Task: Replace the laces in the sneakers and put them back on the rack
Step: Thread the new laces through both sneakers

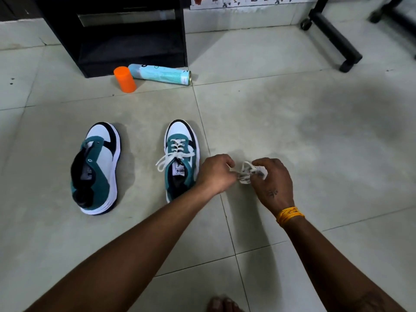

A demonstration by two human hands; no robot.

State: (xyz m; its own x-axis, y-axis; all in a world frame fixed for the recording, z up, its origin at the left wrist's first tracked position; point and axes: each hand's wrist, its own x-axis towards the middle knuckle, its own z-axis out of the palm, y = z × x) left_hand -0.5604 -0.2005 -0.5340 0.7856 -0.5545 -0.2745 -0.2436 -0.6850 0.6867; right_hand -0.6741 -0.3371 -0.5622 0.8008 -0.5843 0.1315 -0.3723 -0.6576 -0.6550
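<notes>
Two sneakers stand on the tiled floor: one unlaced sneaker toward the floor's left side, tipped onto its side, and one laced sneaker near the middle, upright. One loose white lace is bunched between two hands, the left hand and the right hand, both pinching it. One spray can lies on its side toward the floor's far edge, with one orange cap just beside it. One black rack stands at the far edge. Two black wheeled frame legs show at the far right corner. One yellow thread band circles the right wrist. A foot's toes show at the near edge; their number cannot be told.
</notes>
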